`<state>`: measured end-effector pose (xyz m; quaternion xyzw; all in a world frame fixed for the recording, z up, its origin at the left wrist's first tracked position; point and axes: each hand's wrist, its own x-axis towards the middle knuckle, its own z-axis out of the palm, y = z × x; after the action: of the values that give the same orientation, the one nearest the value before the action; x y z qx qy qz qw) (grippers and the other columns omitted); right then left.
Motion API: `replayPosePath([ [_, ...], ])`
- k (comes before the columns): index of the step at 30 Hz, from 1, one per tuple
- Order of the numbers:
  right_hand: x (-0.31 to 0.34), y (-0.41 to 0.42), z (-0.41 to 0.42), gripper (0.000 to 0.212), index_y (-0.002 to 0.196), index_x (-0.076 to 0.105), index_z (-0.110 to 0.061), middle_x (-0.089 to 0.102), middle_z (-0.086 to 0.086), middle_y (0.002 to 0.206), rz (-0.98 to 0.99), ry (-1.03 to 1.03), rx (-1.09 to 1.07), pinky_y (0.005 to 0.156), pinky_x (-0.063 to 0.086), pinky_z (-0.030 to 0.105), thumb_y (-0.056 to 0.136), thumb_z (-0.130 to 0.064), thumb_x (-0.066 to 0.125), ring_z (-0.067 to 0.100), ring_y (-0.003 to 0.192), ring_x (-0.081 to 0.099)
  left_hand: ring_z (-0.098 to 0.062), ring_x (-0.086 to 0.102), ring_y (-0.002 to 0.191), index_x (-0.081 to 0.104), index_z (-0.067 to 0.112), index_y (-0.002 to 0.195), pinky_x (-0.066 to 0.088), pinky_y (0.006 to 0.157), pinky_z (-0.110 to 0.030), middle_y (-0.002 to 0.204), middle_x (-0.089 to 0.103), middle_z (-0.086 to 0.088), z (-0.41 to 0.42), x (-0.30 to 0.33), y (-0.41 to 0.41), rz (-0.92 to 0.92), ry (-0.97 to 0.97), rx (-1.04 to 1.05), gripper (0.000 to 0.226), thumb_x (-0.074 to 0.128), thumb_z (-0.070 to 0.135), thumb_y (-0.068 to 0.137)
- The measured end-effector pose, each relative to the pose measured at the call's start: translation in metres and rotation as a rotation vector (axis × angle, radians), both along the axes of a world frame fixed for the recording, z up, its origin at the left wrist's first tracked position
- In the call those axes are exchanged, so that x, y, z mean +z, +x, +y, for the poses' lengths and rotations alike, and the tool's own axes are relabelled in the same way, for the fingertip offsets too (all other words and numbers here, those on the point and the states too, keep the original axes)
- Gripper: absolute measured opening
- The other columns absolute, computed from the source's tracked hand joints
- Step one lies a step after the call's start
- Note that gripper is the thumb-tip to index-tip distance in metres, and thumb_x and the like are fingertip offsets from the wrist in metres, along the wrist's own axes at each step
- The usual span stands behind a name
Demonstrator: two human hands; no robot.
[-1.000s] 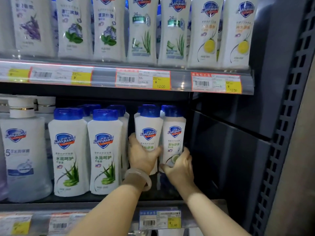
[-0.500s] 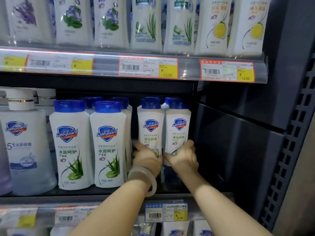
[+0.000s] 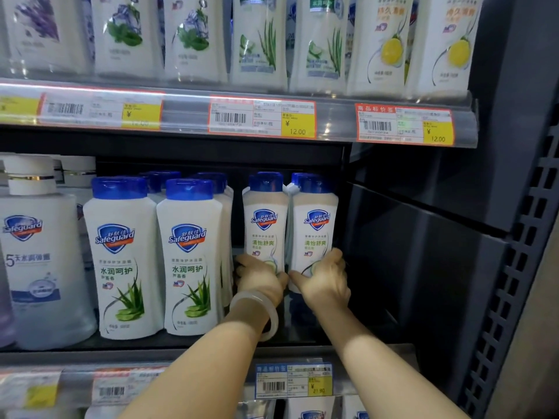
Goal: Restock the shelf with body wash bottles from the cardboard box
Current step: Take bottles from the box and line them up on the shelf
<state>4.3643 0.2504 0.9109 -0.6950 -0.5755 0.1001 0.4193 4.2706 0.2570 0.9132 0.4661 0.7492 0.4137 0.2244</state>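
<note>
Two white Safeguard body wash bottles with blue caps stand side by side, set back on the middle shelf (image 3: 302,340). My left hand (image 3: 260,278), with a pale bangle on the wrist, grips the base of the left bottle (image 3: 264,225). My right hand (image 3: 323,278) grips the base of the right bottle (image 3: 316,228). More blue caps show behind these two. The cardboard box is out of view.
Two aloe bottles (image 3: 121,255) (image 3: 190,255) stand at the shelf front to the left, beside a large pump bottle (image 3: 39,252). The upper shelf (image 3: 263,119) holds a row of white bottles. A dark side panel (image 3: 423,267) closes the right.
Both hands have slid down from mid-bottle to the bases. The two bottles now stand closer together and farther back, and the view has tilted downward.
</note>
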Motion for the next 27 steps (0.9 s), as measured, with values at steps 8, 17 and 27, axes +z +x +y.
replayPosePath([
  [8, -0.001, -0.001, 0.0, 0.082, 0.129, 0.028, -0.006, 0.044, 0.013, 0.129, -0.013, 0.004, 0.001, 0.088, 0.045, 0.038, 0.073, -0.042, 0.075, 0.029, 0.119, 0.047, -0.032, 0.049, 0.117, 0.017, 0.004, 0.139, 0.045, 0.097, -0.044, 0.131, 0.043, -0.016, -0.001, -0.001, -0.001, -0.041, 0.015, -0.019, 0.078, 0.066, 0.027, 0.082],
  [17, 0.0, 0.003, -0.004, 0.093, 0.137, 0.023, -0.006, 0.039, 0.015, 0.135, -0.022, -0.033, 0.027, 0.094, 0.043, 0.038, 0.071, -0.042, 0.077, 0.03, 0.123, 0.044, -0.031, 0.045, 0.126, -0.005, 0.003, 0.146, 0.041, 0.102, -0.04, 0.139, 0.036, -0.019, -0.009, 0.001, 0.001, 0.118, -0.069, -0.013, 0.097, 0.063, 0.036, 0.085],
  [27, 0.006, 0.024, -0.035, 0.071, 0.132, 0.033, -0.009, 0.036, 0.015, 0.134, -0.222, -0.026, 0.089, 0.098, 0.04, 0.04, 0.078, -0.034, 0.072, 0.033, 0.125, 0.038, -0.032, 0.047, 0.12, 0.018, 0.01, 0.14, 0.042, 0.099, -0.04, 0.134, 0.04, -0.018, -0.044, 0.003, 0.005, 0.36, -0.095, -0.121, 0.078, 0.066, 0.032, 0.083],
])
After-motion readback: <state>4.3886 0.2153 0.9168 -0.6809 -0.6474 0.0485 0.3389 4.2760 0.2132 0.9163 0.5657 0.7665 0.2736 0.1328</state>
